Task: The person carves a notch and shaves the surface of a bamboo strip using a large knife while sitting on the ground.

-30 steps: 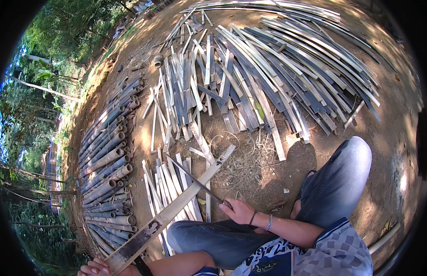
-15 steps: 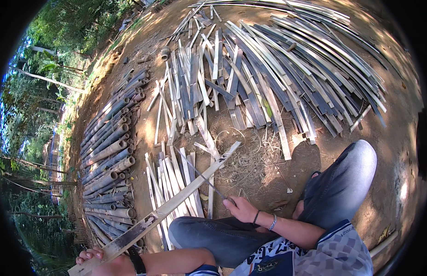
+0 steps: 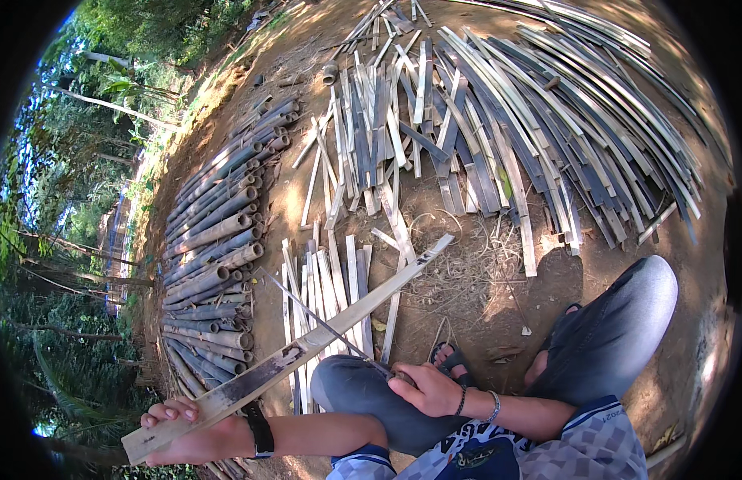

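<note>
My left hand point(image 3: 197, 436) is closed around the near end of a long split bamboo strip point(image 3: 379, 296), pale with a dark blotch, which slants up and away to the right over my bent left leg. In my closed right hand point(image 3: 425, 390) is the handle of a knife with a long, thin dark blade point(image 3: 297, 301). The blade points up and left and crosses the strip around its middle. Whether its edge touches the strip, I cannot tell.
Cut bamboo strips point(image 3: 331, 280) lie just beyond my left knee. A large spread of long strips point(image 3: 499, 120) covers the ground ahead and right. Bamboo poles point(image 3: 219, 240) are stacked at the left. Thin shavings point(image 3: 475, 272) litter the dirt before my sandalled feet point(image 3: 451, 360).
My right hand and the knife have moved back toward my left hand, so the blade crosses the strip nearer my left hand. The whole view has shifted, and one more sandalled foot shows.
</note>
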A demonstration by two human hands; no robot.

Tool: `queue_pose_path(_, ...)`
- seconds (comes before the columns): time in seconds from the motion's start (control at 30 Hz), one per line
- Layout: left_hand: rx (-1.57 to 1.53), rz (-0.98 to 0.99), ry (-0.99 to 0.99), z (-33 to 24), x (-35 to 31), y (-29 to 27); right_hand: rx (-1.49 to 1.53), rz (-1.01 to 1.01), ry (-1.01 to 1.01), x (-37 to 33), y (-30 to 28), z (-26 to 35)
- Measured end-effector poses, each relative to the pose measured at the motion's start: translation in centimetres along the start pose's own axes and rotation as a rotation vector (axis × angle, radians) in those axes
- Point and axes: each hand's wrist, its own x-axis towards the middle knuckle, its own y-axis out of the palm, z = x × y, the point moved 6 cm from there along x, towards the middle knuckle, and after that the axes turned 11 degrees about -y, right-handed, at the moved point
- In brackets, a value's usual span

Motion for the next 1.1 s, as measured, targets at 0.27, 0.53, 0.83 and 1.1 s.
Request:
queue_pose_path(0.27,-0.024,-0.013,0.025,-1.4,-1.6,1.5,-0.036,-0.026,-0.055,0.1,-0.5,1.5)
queue_pose_path(0.53,-0.040,0.046,0.041,-1.8,-1.9,2.0,-0.054,0.023,-0.056,-0.4,0.3,2.9)
queue_pose_path(0.83,-0.039,-0.021,0.041,-2.1,-2.5,2.6,-0.068,0.001,-0.119,-0.6,0.6,3.3)
queue_pose_path(1.1,-0.092,0.074,0.035,-1.8,-2.3,2.3,-0.015,-0.050,-0.041,-0.4,-0.5,2.8)
